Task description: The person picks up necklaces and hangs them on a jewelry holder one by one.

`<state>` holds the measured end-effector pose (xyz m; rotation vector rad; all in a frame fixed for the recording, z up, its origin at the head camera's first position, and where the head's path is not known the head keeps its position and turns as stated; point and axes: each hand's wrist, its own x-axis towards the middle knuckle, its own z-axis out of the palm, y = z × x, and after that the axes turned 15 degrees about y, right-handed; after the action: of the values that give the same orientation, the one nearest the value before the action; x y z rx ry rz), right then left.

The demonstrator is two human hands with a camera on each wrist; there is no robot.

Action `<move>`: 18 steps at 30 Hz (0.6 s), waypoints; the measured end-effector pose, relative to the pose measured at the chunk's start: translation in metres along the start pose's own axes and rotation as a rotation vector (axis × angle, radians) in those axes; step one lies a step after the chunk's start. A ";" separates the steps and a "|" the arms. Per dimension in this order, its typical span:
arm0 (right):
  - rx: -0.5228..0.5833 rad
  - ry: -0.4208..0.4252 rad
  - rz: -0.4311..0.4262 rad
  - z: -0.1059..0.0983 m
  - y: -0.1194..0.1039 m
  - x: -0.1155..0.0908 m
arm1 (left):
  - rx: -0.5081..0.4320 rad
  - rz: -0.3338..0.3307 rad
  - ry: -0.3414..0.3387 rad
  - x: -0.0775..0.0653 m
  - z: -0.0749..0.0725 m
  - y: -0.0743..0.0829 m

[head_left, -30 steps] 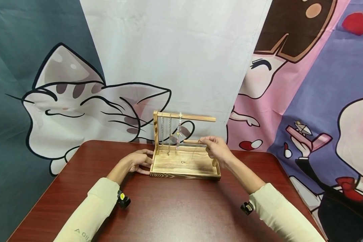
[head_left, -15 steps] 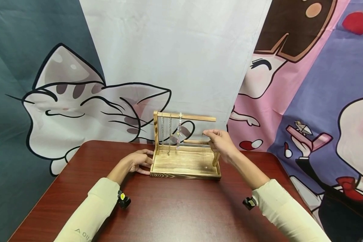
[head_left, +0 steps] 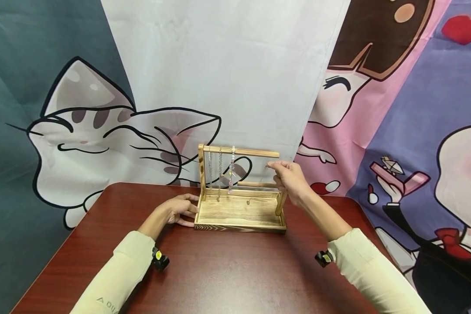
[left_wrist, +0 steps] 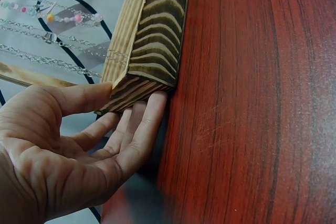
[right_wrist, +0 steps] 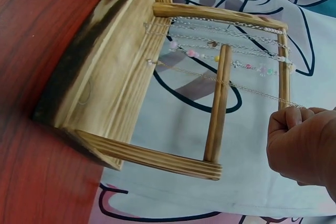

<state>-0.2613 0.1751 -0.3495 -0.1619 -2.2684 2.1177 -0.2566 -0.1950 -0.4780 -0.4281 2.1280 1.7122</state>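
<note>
In the head view a wooden jewelry stand (head_left: 239,213) has a long tray and two horizontal bars. My left hand (head_left: 179,208) holds the tray's left end, with the thumb at the rim and the fingers against the end wall (left_wrist: 134,90). My right hand (head_left: 290,176) pinches the top of a thin chain necklace (right_wrist: 252,91) beside the free right end of the upper bar (head_left: 259,153). Its small pendant (right_wrist: 150,62) hangs over the tray, and the chain passes the lower bar (right_wrist: 218,111). Several necklaces, one a beaded necklace (head_left: 232,172), hang on the upper bar.
The stand sits on a dark red wooden table (head_left: 235,270), near its back edge. A printed cloth (head_left: 235,78) with cartoon figures hangs behind it. The stand's right post (head_left: 281,204) rises below my right hand.
My right hand has lifted from near the lower bar up and slightly right, carrying the necklace to about the upper bar's end. The left hand has stayed on the tray.
</note>
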 end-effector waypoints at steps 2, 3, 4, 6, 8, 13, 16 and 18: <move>0.007 0.005 -0.010 0.000 -0.002 0.001 | 0.000 -0.001 -0.002 -0.001 0.000 0.000; 0.013 0.006 -0.014 0.001 -0.003 0.001 | 0.000 -0.001 -0.003 -0.001 -0.001 0.000; 0.019 0.009 -0.015 0.001 -0.004 0.001 | 0.000 0.000 -0.003 -0.001 -0.001 0.000; 0.033 0.015 -0.017 0.001 -0.006 0.001 | 0.001 0.002 -0.003 -0.001 -0.001 0.000; 0.049 0.018 -0.021 0.001 -0.008 0.002 | 0.000 0.003 -0.002 0.000 0.000 -0.001; 0.089 0.036 -0.041 -0.002 -0.014 0.002 | -0.003 -0.002 -0.002 0.000 0.000 -0.001; 0.105 0.048 -0.058 -0.005 -0.018 0.003 | -0.002 -0.003 0.000 0.000 0.000 -0.001; 0.115 0.052 -0.064 -0.006 -0.021 0.004 | -0.001 -0.003 0.001 0.000 0.000 -0.001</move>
<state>-0.2654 0.1799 -0.3283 -0.1369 -2.0875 2.1778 -0.2566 -0.1952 -0.4786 -0.4319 2.1267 1.7117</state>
